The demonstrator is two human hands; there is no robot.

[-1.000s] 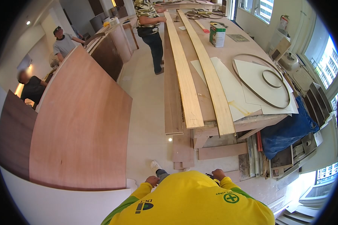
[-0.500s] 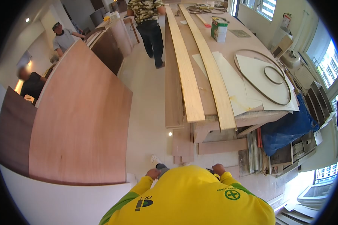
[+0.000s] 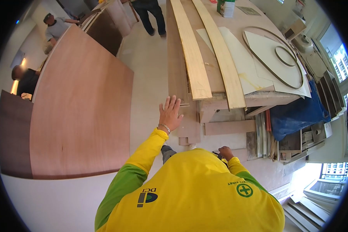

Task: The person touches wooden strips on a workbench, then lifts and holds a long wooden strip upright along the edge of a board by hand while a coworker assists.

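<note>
Yellow long-sleeved shirt (image 3: 197, 193), 2 green sleeve panels (image 3: 121, 195), DCI logo (image 3: 147, 198), 1 green cross emblem (image 3: 244, 190), chain bracelet (image 3: 164, 127), grey trousers (image 3: 168, 155)

Left hand (image 3: 171, 116) outstretched, fingers (image 3: 173, 102) slightly spread; right hand (image 3: 226, 153) near the torso (image 3: 199, 189).

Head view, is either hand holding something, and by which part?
The spread left hand holds nothing; whether the right hand holds anything cannot be told.
</note>
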